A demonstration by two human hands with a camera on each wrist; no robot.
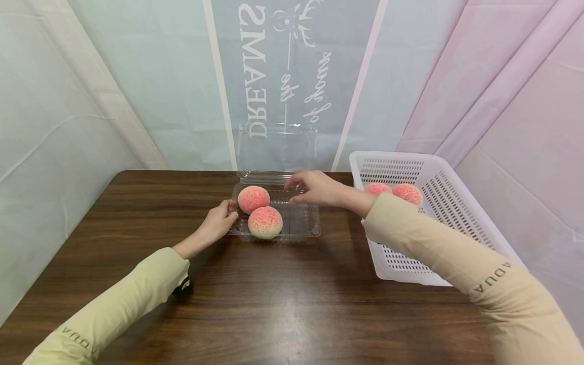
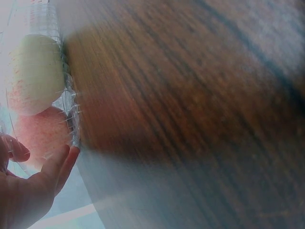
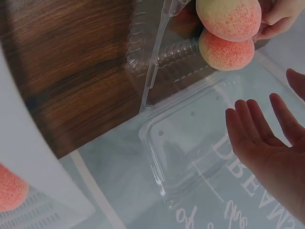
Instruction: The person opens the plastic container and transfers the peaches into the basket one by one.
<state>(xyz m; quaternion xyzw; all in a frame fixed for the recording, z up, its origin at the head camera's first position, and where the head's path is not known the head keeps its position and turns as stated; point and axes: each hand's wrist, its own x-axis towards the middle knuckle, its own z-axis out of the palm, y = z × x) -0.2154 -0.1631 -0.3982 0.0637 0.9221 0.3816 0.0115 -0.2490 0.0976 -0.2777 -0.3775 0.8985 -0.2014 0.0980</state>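
A clear plastic clamshell box (image 1: 303,223) lies on the table, its lid (image 1: 277,152) raised against the back cloth. Two pink and pale yellow peaches (image 1: 265,224) sit together in its left part. My left hand (image 1: 214,224) pinches the box's left edge between thumb and fingers, close to the rear peach (image 1: 253,199). Over the right part of the box hovers my right hand (image 1: 317,188), its fingers spread and loosely bent with nothing between them. The right wrist view shows that hand (image 3: 274,148) apart from both peaches.
To the right stands a white perforated basket (image 1: 474,203) with two visible peaches (image 1: 407,193); my right forearm passes over it and hides part of its inside. A printed cloth (image 1: 182,91) hangs behind the brown wooden table (image 1: 255,304).
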